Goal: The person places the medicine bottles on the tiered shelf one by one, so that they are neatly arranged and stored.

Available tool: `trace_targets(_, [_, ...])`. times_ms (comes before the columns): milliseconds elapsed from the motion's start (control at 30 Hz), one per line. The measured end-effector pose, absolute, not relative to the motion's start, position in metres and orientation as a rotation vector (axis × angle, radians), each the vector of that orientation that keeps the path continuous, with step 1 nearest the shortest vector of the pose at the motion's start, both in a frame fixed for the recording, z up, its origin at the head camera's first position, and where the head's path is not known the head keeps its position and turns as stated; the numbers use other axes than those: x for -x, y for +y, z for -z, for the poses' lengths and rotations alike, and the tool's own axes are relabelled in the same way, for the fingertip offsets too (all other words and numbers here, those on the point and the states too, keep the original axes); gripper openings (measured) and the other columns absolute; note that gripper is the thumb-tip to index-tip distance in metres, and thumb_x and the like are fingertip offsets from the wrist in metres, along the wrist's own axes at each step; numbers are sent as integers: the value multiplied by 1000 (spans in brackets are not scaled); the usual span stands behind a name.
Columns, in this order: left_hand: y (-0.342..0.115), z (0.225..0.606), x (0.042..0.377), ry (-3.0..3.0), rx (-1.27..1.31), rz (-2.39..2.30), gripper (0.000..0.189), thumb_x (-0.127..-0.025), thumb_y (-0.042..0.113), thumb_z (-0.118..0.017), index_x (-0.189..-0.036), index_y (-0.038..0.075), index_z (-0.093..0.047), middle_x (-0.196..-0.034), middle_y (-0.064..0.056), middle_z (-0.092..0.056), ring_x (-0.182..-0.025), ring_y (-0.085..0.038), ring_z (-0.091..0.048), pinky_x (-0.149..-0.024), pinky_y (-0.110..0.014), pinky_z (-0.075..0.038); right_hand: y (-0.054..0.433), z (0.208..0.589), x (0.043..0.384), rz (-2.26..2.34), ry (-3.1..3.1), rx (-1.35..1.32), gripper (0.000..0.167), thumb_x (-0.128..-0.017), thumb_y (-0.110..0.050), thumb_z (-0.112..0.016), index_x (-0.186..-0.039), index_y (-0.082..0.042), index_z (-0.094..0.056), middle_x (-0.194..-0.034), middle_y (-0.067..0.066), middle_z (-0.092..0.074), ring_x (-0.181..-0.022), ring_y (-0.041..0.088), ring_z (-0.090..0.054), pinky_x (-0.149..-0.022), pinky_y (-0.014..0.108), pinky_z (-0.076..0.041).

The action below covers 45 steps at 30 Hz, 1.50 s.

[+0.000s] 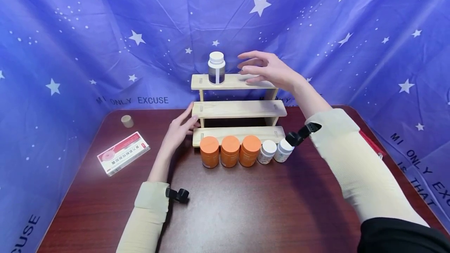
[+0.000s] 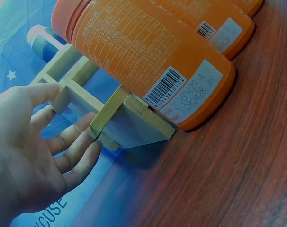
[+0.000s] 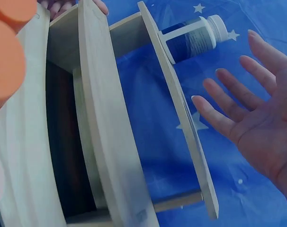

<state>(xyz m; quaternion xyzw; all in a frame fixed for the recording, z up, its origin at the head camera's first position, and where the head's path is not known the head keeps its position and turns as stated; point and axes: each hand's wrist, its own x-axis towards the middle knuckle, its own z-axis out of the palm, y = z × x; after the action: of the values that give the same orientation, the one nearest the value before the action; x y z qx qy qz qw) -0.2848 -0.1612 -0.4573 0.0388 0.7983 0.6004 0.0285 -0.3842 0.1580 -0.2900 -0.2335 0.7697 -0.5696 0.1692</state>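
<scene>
A three-tier wooden shelf (image 1: pixel 239 109) stands at the back of the table. On its top tier, toward the left, sits a white-capped bottle (image 1: pixel 216 69) with a dark label. My right hand (image 1: pixel 268 67) hovers over the top tier to the right of that bottle, fingers spread and apart from it, holding nothing. At the shelf's left side is my left hand (image 1: pixel 178 131), its fingertips right at the ends of the tiers; the left wrist view shows the fingers (image 2: pixel 70 139) loosely bent along the wooden side.
Three orange-lidded jars (image 1: pixel 230 151) and two small white bottles (image 1: pixel 267 152) line up before the lowest tier. At the left lie a red-and-white medicine box (image 1: pixel 123 153) and a small beige cylinder (image 1: pixel 127 121). A starry blue cloth (image 1: pixel 140 69) hangs behind.
</scene>
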Motion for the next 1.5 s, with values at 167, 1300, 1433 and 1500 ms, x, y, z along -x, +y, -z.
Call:
trace_targets(167, [-159, 457, 285, 2473, -128, -1839, 63, -104, 49, -56, -160, 42, -30, -114, -27, -74, -107, -34, -71, -96, -49, -60, 177, 297, 373, 1693, 2170, 673, 58, -103, -23, -63, -156, -13, -43, -152, 22, -50, -140, 38, -52, -106, 44, -56])
trace_targets(1300, [-160, 456, 283, 2461, -127, -1849, 63, -104, 47, -56, -161, 41, -29, -115, -28, -74, -106, -33, -72, -95, -48, -61, 269, 388, 281, 1980, 1973, 954, 52, -99, 14, -50, -150, 6, -42, -135, 17, -65, -127, 26, -65, -105, 40, -57])
trace_targets(1433, [-160, 455, 283, 2462, -124, -1854, 64, -104, 47, -56, -161, 39, -29, -115, -28, -74, -107, -35, -71, -95, -49, -61, 275, 399, 273, 1907, 2019, 934, 53, -97, 14, -52, -149, 10, -41, -135, 16, -66, -126, 25, -66, -103, 35, -58])
trace_targets(1500, [-160, 455, 283, 2463, -118, -1854, 63, -104, 48, -56, -161, 40, -30, -115, -28, -74, -107, -35, -71, -95, -49, -61, 278, 403, 270, 1866, 2060, 915, 51, -97, 13, -54, -147, 9, -43, -134, 15, -67, -125, 24, -67, -102, 33, -58])
